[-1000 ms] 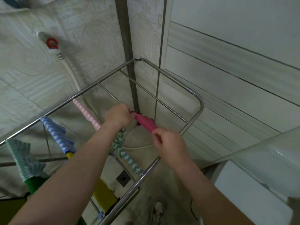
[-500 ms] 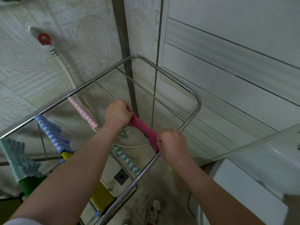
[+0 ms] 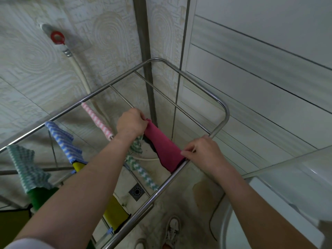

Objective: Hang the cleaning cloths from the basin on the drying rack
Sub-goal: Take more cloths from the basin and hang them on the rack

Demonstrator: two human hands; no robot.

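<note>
A dark pink cloth (image 3: 162,146) lies draped over a bar of the steel drying rack (image 3: 222,106). My left hand (image 3: 131,123) pinches its far end and my right hand (image 3: 204,151) pinches its near end by the rack's side rail. On neighbouring bars hang a pink-and-white striped cloth (image 3: 97,119), a green-and-white cloth (image 3: 142,169), a blue-and-white cloth (image 3: 62,141) and a teal patterned cloth (image 3: 25,168). The basin is out of view.
Tiled walls close in behind and to the right of the rack. A red-handled tap (image 3: 57,37) with a white hose (image 3: 80,72) is on the left wall. A floor drain (image 3: 137,192), a shoe (image 3: 172,230), yellow cloths (image 3: 115,211) and a white appliance (image 3: 291,203) lie below.
The pink cloth was a tight bunched roll between my hands; now it is spread wider along the bar. My right hand has moved out to the side rail.
</note>
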